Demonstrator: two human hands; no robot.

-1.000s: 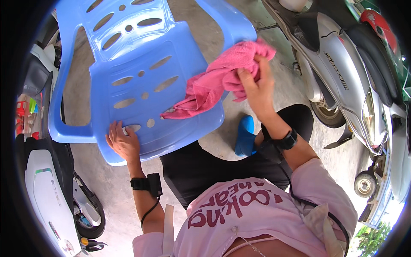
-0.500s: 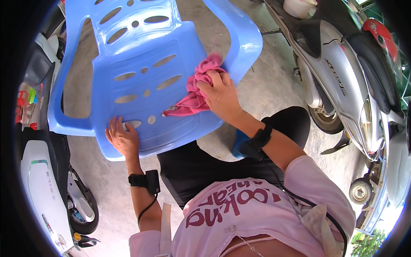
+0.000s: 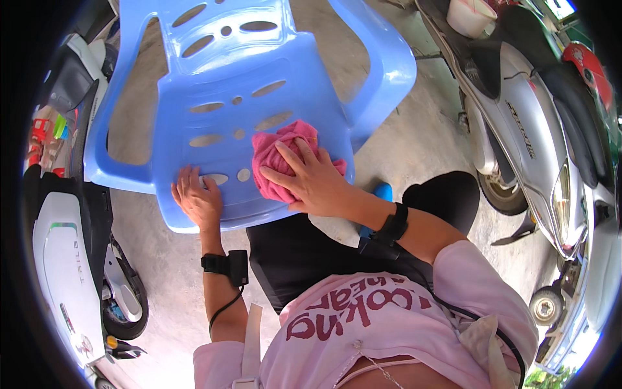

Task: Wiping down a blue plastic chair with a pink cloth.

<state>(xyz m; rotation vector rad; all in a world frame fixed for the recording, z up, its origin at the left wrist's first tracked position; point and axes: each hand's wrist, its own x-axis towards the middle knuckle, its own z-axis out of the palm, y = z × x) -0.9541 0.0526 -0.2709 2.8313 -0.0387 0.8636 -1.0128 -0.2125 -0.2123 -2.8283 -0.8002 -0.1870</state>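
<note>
A blue plastic armchair [image 3: 194, 159] with oval and round holes in its seat and back stands before me. On the front left part of the seat lies my left hand [image 3: 199, 198], its fingers stretched out beside an oval hole. My right hand [image 3: 311, 179] presses a bunched pink cloth [image 3: 267, 152] onto the right front of the seat. Its fingers are spread over the cloth and grip it from above. What is under the cloth is hidden.
A silver motor scooter [image 3: 525, 123] stands to the right, with a white bucket [image 3: 470, 18] and a red helmet [image 3: 586, 68] on it. A white scooter [image 3: 58, 259] is parked at the left. Concrete floor [image 3: 162, 292] lies around the chair.
My right hand has moved the cloth from near the right armrest toward the middle front of the seat, and its fingers have spread. My left hand stays on the seat.
</note>
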